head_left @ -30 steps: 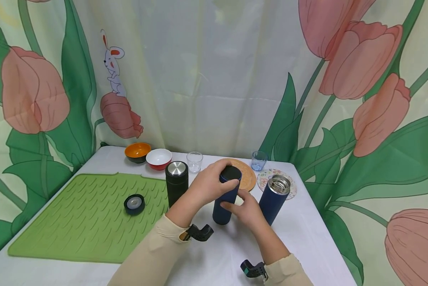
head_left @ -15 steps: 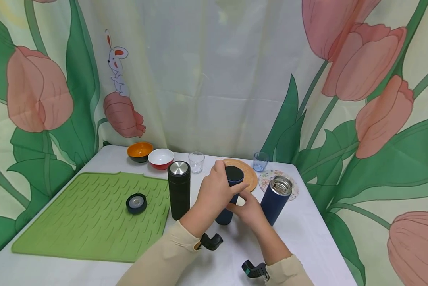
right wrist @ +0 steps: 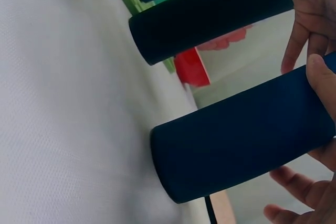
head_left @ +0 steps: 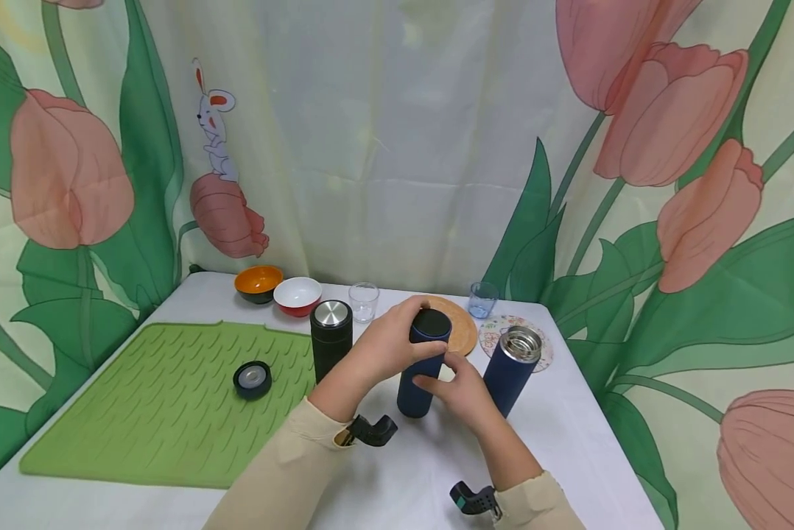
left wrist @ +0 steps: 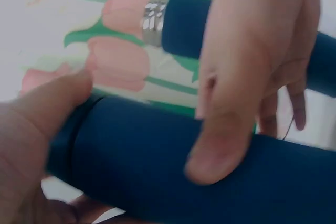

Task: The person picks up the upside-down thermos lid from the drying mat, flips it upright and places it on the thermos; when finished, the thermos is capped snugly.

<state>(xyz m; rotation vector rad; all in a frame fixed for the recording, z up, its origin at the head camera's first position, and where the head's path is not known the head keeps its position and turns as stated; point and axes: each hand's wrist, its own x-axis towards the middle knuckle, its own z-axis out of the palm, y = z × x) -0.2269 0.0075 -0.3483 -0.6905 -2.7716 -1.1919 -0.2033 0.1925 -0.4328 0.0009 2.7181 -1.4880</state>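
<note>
A navy thermos flask (head_left: pixel 413 397) stands upright on the white table between my hands, capped by a dark lid (head_left: pixel 431 324). My left hand (head_left: pixel 387 342) grips this lid from the left, with its thumb across the near side. Lower down, my right hand (head_left: pixel 465 391) holds the flask's body; its thumb (left wrist: pixel 218 156) lies along the navy wall in the left wrist view. Just right of that hand is a second navy flask (head_left: pixel 510 379), lidless, with its steel mouth (head_left: pixel 521 343) showing. A black flask (head_left: pixel 332 346) with a silver top stands behind my left forearm, partly hidden.
Left of the flasks lies a green ridged mat (head_left: pixel 152 412) with a round black lid (head_left: pixel 252 380) on it. Along the back are an orange bowl (head_left: pixel 258 281), a red-and-white bowl (head_left: pixel 297 294), a clear glass (head_left: pixel 364 300), a wooden board (head_left: pixel 463 331), a bluish glass (head_left: pixel 482 299) and a floral mat (head_left: pixel 496 335).
My left hand turned round the lid to the near side, its wrist swinging right, then came back to the left. My right hand stayed on the flask, which kept its place.
</note>
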